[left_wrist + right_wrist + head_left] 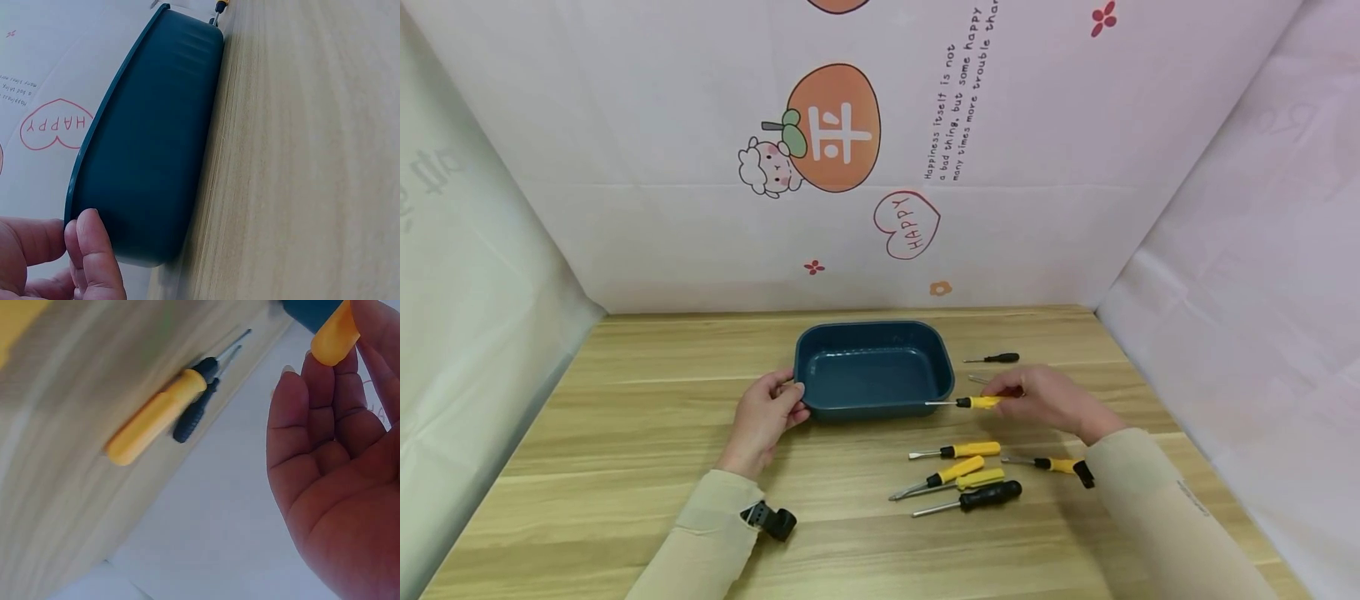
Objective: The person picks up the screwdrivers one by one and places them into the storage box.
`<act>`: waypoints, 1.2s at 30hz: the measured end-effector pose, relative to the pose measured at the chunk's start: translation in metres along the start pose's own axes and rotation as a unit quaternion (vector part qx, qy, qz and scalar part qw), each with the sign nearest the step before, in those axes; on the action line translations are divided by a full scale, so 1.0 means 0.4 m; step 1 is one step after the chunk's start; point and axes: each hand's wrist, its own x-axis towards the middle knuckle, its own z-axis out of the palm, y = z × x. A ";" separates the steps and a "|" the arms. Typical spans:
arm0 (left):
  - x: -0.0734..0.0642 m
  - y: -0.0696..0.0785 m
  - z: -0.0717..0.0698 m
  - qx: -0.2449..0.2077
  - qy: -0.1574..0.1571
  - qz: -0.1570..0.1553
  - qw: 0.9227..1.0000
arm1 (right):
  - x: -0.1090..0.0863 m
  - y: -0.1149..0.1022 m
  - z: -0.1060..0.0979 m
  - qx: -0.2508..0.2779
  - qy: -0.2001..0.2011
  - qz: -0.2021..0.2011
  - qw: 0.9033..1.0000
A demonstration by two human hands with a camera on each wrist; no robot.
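Note:
A dark blue rectangular bin (874,377) sits on the wooden table. At its front left corner my left hand (767,414) pinches the rim, thumb on one side and fingers on the outer wall, as the left wrist view shows. My right hand (1048,402) holds a yellow-handled screwdriver (981,402) by the handle, beside the bin's right side. Its shaft points left and overlaps the bin's front right corner in the head view. In the right wrist view, the handle end (334,340) shows between thumb and fingers. Behind that hand lies another screwdriver (977,380), its handle mostly hidden.
A small black screwdriver (1002,358) lies right of the bin. In front are a yellow screwdriver (976,450), two more yellow ones crossing, and a large black screwdriver (992,495). Another yellow one (1060,465) lies by the right sleeve. A printed white cloth (700,250) stands behind the table.

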 end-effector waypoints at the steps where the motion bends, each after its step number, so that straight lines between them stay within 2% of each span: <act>1: 0.000 0.000 0.000 0.000 0.000 0.000 1.000 | 0.005 -0.006 -0.001 -0.002 0.002 -0.001 1.000; 18: -0.003 0.002 0.000 -0.006 0.003 0.000 1.000 | 0.106 -0.069 -0.007 -0.005 0.022 -0.001 1.000; 36: -0.006 -0.001 0.000 -0.004 0.007 0.005 1.000 | 0.170 -0.111 -0.007 -0.008 0.021 -0.007 1.000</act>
